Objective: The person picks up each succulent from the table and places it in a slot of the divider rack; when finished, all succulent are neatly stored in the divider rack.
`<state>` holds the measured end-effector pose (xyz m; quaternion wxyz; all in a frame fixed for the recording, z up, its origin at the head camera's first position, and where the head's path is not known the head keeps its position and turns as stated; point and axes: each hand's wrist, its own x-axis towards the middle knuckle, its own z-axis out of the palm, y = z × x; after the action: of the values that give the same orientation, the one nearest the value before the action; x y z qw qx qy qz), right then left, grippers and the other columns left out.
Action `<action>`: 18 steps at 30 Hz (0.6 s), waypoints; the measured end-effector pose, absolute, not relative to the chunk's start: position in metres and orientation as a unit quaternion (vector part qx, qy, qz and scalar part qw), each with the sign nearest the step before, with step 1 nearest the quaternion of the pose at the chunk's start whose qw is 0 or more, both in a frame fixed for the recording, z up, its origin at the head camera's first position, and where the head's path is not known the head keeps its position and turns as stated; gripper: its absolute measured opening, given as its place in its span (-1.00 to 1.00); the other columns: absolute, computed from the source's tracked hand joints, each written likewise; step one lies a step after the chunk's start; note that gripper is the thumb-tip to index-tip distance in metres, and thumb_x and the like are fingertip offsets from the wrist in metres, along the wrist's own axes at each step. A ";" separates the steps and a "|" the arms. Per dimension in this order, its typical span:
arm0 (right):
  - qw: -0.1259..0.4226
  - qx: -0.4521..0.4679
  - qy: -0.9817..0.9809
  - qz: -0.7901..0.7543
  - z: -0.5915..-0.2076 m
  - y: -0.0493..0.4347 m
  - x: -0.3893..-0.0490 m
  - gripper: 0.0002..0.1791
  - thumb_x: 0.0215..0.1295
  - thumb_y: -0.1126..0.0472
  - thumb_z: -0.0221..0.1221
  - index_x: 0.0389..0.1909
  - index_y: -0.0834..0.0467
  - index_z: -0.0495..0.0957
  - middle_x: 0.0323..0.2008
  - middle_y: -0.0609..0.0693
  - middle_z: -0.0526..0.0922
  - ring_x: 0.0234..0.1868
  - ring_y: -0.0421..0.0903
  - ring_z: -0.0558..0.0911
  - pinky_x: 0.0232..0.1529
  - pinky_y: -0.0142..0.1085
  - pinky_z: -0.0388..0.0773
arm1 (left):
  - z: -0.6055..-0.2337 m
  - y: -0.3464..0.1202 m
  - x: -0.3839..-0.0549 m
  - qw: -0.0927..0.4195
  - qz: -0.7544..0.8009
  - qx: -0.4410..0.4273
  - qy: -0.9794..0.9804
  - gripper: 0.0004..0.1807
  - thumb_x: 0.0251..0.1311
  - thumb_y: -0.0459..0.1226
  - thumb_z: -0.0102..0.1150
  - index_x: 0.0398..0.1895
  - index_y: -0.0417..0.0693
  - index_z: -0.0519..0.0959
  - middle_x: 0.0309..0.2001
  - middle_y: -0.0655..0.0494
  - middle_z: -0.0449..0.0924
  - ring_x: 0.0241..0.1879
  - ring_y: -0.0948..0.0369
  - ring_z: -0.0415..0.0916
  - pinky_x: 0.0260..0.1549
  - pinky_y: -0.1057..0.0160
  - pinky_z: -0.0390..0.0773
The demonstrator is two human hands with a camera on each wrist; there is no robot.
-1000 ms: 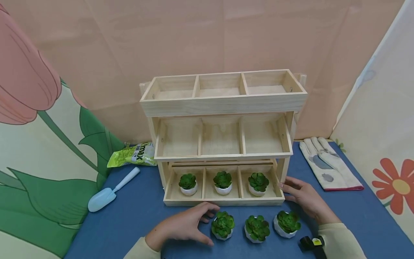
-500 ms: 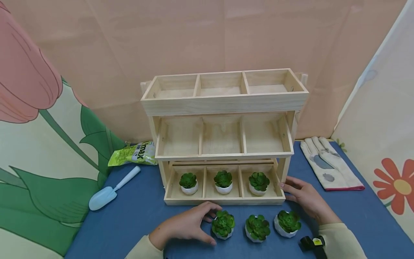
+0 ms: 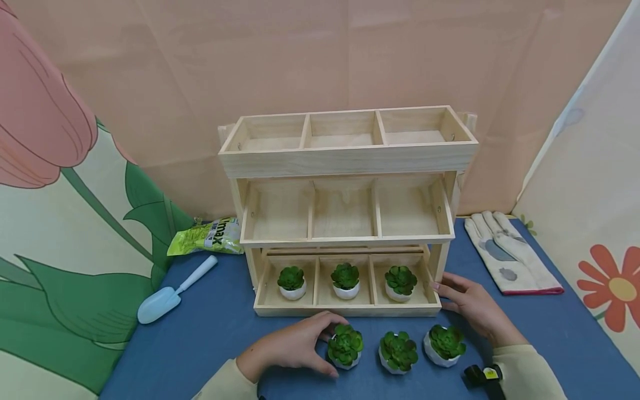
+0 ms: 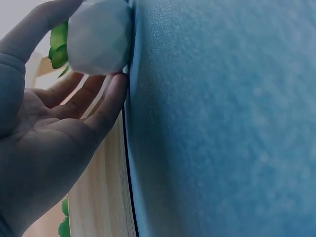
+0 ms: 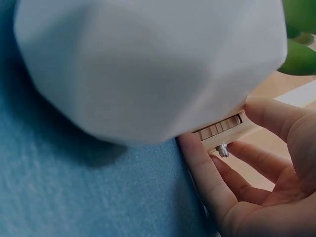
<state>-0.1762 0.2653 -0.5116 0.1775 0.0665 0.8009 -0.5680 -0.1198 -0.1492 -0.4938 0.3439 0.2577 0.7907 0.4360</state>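
Note:
My left hand (image 3: 302,347) curves round the left side of a succulent in a white pot (image 3: 345,350), which stands on the blue cloth. In the left wrist view its fingers are at the side of the faceted white pot (image 4: 98,39), and the thumb reaches its top edge; a firm grip does not show. My right hand (image 3: 467,300) holds the right front end of the bottom tray of a wooden plant stand (image 3: 345,161). In the right wrist view the thumb and fingers lie about the tray's wooden end (image 5: 242,131), beside a small metal bolt (image 5: 223,149).
Two more potted succulents stand in front: a middle one (image 3: 397,353) and a right one (image 3: 445,345) near my right forearm. The bottom tray holds three others, one per compartment. A blue trowel (image 3: 175,291) and a green packet (image 3: 207,238) lie left; gloves (image 3: 510,255) lie right.
My left hand has slid slightly to the right, closer round the left front succulent. The right hand and the pots have stayed in place.

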 end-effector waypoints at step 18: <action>0.181 0.076 0.802 -0.564 -0.514 0.266 -0.179 -0.02 0.51 -0.21 0.28 0.69 0.24 0.13 0.60 0.43 0.25 0.57 0.35 0.40 0.28 0.02 0.73 | -0.499 -0.144 -0.125 0.333 0.424 0.249 0.805 -0.27 0.18 -0.12 0.61 0.38 0.28 0.46 0.39 0.25 0.44 0.14 0.45 0.50 0.19 0.36 0.60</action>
<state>-0.1790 0.2659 -0.5137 0.1809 0.0760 0.8023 -0.5638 -0.1249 -0.1440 -0.4986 0.3326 0.2494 0.8045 0.4242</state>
